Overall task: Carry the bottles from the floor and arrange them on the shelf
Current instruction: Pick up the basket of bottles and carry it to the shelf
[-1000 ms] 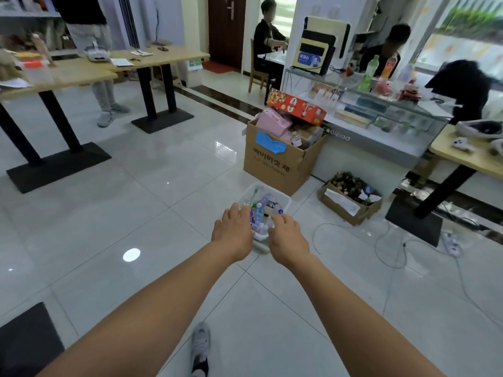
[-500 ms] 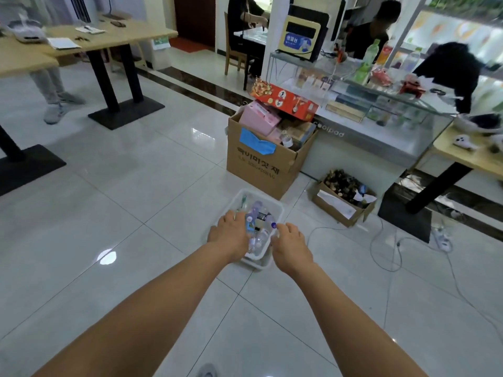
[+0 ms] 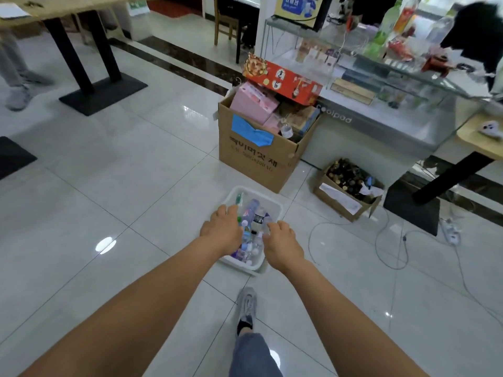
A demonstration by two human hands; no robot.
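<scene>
A white plastic bin [image 3: 246, 265] stands on the tiled floor, filled with several small bottles [image 3: 255, 216] lying loosely. Both my arms stretch out over it. My left hand [image 3: 221, 229] is above the bin's left side, its fingers reaching down among the bottles. On the bin's right side is my right hand [image 3: 283, 244], fingers loosely bent at the rim. Neither hand visibly grips anything; the fingertips are partly hidden. A glass display shelf [image 3: 381, 85] stands behind at the right.
Just beyond the bin are a large cardboard box [image 3: 258, 153] full of packages and, to its right, a smaller box [image 3: 345, 194]. Cables [image 3: 394, 240] trail over the floor at the right. Black table bases [image 3: 103, 93] and another person's shoe stand at the left.
I have stepped closer and bent toward the bin, so it looks larger. Both hands have come down from above it to its sides and contents.
</scene>
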